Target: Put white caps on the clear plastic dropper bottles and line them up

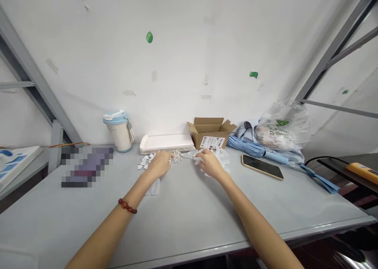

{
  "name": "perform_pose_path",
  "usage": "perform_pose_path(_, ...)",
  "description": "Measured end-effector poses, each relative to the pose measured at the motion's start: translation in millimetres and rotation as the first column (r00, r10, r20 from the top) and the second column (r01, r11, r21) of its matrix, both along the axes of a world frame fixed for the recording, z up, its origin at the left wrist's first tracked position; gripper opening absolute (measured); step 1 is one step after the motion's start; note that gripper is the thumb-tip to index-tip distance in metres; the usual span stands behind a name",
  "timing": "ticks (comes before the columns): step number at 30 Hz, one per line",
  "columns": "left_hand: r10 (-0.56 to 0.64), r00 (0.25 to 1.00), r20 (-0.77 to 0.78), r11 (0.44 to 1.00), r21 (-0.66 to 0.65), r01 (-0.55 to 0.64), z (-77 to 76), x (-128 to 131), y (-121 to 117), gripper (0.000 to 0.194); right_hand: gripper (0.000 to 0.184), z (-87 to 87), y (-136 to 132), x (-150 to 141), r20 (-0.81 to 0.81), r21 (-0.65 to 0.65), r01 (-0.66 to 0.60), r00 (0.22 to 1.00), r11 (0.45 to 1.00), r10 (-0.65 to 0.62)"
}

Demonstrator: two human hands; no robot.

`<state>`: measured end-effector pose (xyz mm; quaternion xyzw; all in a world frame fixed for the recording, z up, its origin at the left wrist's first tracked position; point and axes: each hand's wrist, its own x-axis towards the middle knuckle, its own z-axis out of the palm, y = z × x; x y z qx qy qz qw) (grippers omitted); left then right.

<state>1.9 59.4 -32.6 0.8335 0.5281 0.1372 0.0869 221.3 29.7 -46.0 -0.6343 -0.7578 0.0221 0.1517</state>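
Observation:
My left hand (160, 163) is low over the table between small white pieces (143, 162) and a tangle of short white strings (176, 157). Its fingers are bent together, and what they may hold is hidden. A small clear plastic bag (153, 188) lies just below that hand. At the pile of clear plastic bags (223, 158), my right hand (210, 163) has its fingers curled inward to the left. Whatever lies between those fingertips is too small to make out.
Behind the hands are a white stack (165, 143) and an open cardboard box (211, 137). A lidded cup (119, 133) and a blurred-out item (88, 168) stand left. Rightward are a phone (262, 167), a folded blue umbrella (251, 146) and a plastic carrier bag (280, 129).

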Motion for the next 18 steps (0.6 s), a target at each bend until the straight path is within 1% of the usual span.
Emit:
perform_pose_path(2,-0.01,1.0,-0.014,1.0,0.026,0.01,0.0,5,-1,0.05,0.04,-0.4,0,-1,0.007,-0.011,0.0,1.0,1.0,0.0)
perform_pose_path(6,-0.073,0.997,-0.037,0.995,0.061,0.075,-2.4,13,3,0.047,0.042,-0.1,-2,-3,0.041,-0.034,0.018,0.999,0.999,-0.017)
perform_pose_path(10,-0.105,0.994,-0.04,0.99,0.093,0.108,-6.6,16,7,0.042,0.038,-2.8,-3,-6,0.111,-0.008,-0.013,0.994,1.0,0.014)
perform_pose_path(14,-0.067,0.998,0.003,0.99,0.126,0.067,-9.0,11,5,0.047,0.036,-8.9,-3,-13,0.234,0.036,-0.048,0.971,0.998,0.039)
perform_pose_path(16,-0.039,0.997,0.074,0.988,0.153,0.027,-9.7,6,1,0.05,0.034,-11.3,-2,-16,0.28,0.056,-0.065,0.959,0.996,0.046)
perform_pose_path(18,-0.017,0.982,0.187,0.983,0.183,-0.018,-9.9,0,-4,0.05,0.033,-12.6,-2,-18,0.31,0.074,-0.075,0.949,0.994,0.049)
